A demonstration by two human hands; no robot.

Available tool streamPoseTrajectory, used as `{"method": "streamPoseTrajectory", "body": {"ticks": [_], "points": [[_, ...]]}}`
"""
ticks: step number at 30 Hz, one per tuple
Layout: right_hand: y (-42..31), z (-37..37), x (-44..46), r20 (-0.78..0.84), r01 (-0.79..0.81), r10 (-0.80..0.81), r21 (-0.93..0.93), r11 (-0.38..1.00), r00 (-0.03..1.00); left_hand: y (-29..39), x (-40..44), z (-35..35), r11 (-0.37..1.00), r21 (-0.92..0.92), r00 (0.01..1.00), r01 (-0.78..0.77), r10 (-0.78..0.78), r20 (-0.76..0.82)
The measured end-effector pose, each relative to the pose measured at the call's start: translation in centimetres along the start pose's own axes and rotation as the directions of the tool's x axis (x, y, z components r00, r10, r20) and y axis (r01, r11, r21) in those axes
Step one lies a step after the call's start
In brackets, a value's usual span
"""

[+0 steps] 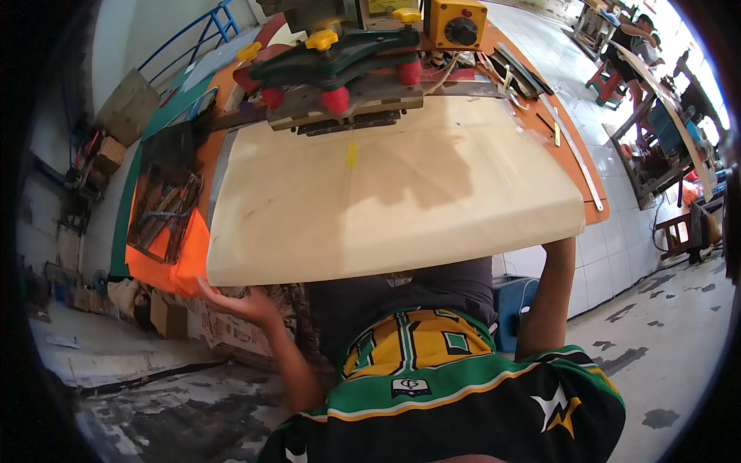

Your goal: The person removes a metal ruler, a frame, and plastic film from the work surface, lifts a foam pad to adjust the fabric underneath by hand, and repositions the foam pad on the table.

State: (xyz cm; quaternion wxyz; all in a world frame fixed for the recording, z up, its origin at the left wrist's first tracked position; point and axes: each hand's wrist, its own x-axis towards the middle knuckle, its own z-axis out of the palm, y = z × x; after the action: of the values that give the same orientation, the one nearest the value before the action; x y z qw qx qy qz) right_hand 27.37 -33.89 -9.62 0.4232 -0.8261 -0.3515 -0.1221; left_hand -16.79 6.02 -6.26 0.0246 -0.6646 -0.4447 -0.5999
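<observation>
A wide cream sheet (401,193) spreads beneath the head of a press (336,65) and overhangs the table's front, its near edge curving downward. At the sheet's front left corner is my left hand (245,305), fingers stretched out just under the edge, against an orange cloth (194,251). My right forearm reaches up to the sheet's front right corner; the right hand is hidden beneath it. A small yellow mark (353,154) shows on the sheet near the press. Shadows fall across its middle.
An open box of metal tools (164,212) stands left of the sheet. A steel ruler (575,158) lies along the table's right edge. The press has yellow knobs and an orange control box (457,27). Another person (631,54) sits at a bench at far right.
</observation>
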Motion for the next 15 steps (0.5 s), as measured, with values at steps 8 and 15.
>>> {"method": "streamPoseTrajectory", "body": {"ticks": [8,15], "points": [[0.6,-2.5,0.5,0.016,0.117,-0.116,-0.111,0.987,0.993,-2.9,3.2,-0.1,0.990,-0.012,0.984,0.138,-0.139,-0.110],[-2.1,-4.9,1.3,0.042,-0.025,0.018,0.152,0.988,0.999,-6.4,1.6,0.1,0.686,-0.488,0.816,0.540,-0.568,0.106]]}}
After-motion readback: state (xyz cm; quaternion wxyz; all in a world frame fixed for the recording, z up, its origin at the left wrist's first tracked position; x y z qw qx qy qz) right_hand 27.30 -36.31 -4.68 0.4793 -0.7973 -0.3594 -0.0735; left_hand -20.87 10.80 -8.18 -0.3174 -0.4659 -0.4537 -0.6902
